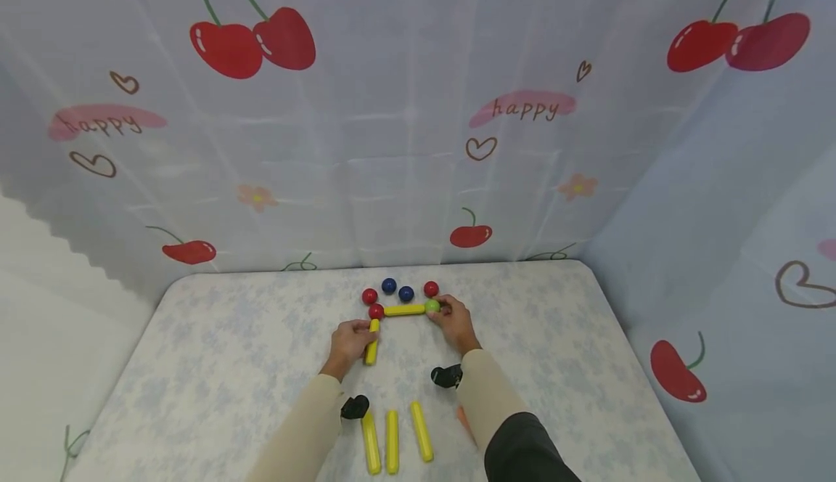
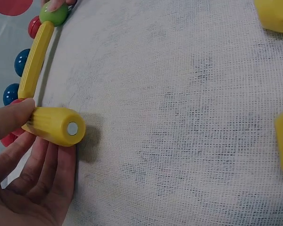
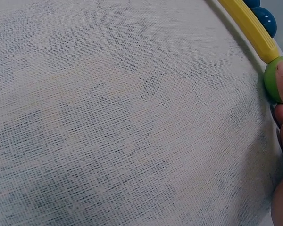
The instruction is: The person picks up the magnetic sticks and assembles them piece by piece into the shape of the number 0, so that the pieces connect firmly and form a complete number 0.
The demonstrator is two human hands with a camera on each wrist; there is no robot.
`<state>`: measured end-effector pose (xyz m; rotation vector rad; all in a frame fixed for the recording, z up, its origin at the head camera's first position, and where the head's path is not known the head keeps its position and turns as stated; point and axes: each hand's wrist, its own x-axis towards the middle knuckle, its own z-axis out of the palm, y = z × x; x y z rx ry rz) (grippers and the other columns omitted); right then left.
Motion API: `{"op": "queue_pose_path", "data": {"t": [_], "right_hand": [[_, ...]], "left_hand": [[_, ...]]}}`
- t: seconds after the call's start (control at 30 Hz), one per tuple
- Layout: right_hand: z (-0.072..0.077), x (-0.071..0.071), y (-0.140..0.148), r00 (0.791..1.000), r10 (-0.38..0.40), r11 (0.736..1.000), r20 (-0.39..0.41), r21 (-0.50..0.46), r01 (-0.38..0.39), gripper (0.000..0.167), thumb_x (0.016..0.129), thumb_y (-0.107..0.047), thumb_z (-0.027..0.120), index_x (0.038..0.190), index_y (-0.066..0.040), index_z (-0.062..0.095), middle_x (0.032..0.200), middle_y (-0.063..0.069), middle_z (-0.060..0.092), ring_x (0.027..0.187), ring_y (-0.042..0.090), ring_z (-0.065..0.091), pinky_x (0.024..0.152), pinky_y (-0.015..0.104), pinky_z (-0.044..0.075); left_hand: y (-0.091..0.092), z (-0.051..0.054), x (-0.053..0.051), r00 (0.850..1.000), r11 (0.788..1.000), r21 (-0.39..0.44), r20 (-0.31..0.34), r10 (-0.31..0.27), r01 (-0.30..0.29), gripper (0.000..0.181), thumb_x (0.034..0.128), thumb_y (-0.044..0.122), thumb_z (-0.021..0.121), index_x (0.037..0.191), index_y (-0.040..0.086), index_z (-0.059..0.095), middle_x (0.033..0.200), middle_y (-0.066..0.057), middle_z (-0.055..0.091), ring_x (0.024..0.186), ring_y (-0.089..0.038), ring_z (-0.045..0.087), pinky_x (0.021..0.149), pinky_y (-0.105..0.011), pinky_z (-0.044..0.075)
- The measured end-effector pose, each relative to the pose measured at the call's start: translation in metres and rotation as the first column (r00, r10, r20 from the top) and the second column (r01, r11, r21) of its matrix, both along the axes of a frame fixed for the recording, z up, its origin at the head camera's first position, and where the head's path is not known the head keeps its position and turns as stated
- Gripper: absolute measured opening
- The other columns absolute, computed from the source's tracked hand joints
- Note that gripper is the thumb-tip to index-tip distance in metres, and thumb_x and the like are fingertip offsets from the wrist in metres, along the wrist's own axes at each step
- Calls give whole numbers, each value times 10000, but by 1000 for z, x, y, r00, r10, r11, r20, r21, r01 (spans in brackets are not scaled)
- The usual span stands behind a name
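Observation:
My left hand [image 1: 349, 344] pinches a yellow magnetic rod [image 1: 371, 350] between thumb and fingers. In the left wrist view, a round silvery disc shows in the near end of that rod [image 2: 56, 126]. The rod's far end meets a red ball [image 1: 376, 311], from which a second yellow rod [image 1: 404, 310] runs right to a green ball [image 1: 432, 307]. My right hand [image 1: 457, 322] grips the green ball, with the thumb on its side in the right wrist view. Together these pieces form a corner on the table.
Behind the joined pieces lie two blue balls [image 1: 406, 294] and two more red balls [image 1: 369, 296]. Nearer me are several yellow rods [image 1: 392, 442]. An orange piece [image 1: 465, 421] is partly hidden by my right sleeve. A printed curtain [image 1: 405, 141] rises behind the table [image 1: 215, 373].

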<state>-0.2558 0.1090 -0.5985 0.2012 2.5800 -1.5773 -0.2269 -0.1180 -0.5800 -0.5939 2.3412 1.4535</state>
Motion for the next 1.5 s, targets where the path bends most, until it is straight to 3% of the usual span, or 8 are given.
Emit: {"op": "queue_pose_path", "data": {"t": [0.33, 0.6, 0.73, 0.87, 1.1, 1.4, 1.5], "right_hand": [[-1, -2, 3, 1000, -7, 1000, 8, 10, 7, 362, 891, -159, 695, 1242, -101, 624, 1126, 63, 608, 912, 200, 510, 809, 354, 447], [-1, 0, 5, 1000, -8, 1000, -7, 1, 8, 354, 890, -159, 693, 1233, -97, 628, 1117, 61, 610, 897, 189, 513, 800, 340, 449], [1, 1, 7, 1000, -6, 1000, -8, 3, 6, 358, 892, -156, 691, 1238, -91, 624, 1116, 65, 610, 895, 190, 515, 797, 342, 451], [3, 2, 10, 1000, -3, 1000, 8, 16, 3, 364, 898, -158, 688, 1248, -90, 618, 1117, 66, 605, 903, 197, 514, 806, 350, 454], [0, 1, 13, 1000, -7, 1000, -24, 13, 8, 357, 886, -140, 697, 1230, -79, 626, 1110, 80, 616, 880, 196, 519, 797, 357, 453], [-2, -1, 4, 1000, 6, 1000, -19, -4, -7, 354, 889, -132, 695, 1233, -92, 624, 1153, 78, 614, 865, 174, 522, 778, 341, 454], [0, 0, 1, 1000, 7, 1000, -5, -7, -7, 356, 890, -129, 694, 1237, -90, 622, 1152, 80, 611, 868, 182, 520, 779, 346, 452]], "left_hand": [[6, 1, -1, 999, 993, -112, -29, -45, 42, 345, 833, 199, 765, 1098, 7, 658, 884, -81, 678, 687, -172, 594, 622, -260, 517], [-1, 7, -4, 993, 985, -144, -61, -101, 92, 353, 833, 229, 758, 1092, 17, 646, 825, -70, 682, 617, -161, 574, 563, -252, 474], [-7, 15, -14, 988, 975, -192, -82, -128, 110, 411, 860, 253, 730, 1178, 30, 594, 888, -97, 652, 692, -202, 560, 617, -284, 466], [-9, 23, -30, 977, 959, -242, -110, -181, 151, 439, 891, 242, 693, 1250, 42, 537, 1076, -162, 603, 899, -276, 557, 784, -367, 498], [-4, 30, -57, 962, 943, -237, -78, -260, 235, 463, 927, 236, 649, 1338, 102, 486, 1300, -225, 490, 1159, -359, 473, 963, -494, 437], [3, 30, -66, 952, 926, -255, -55, -301, 278, 417, 939, 169, 600, 1338, 93, 504, 1288, -218, 507, 1138, -346, 464, 967, -470, 442], [4, 28, -65, 958, 928, -262, -34, -284, 265, 391, 942, 142, 575, 1325, 90, 514, 1289, -203, 510, 1126, -332, 457, 943, -439, 464]]}}
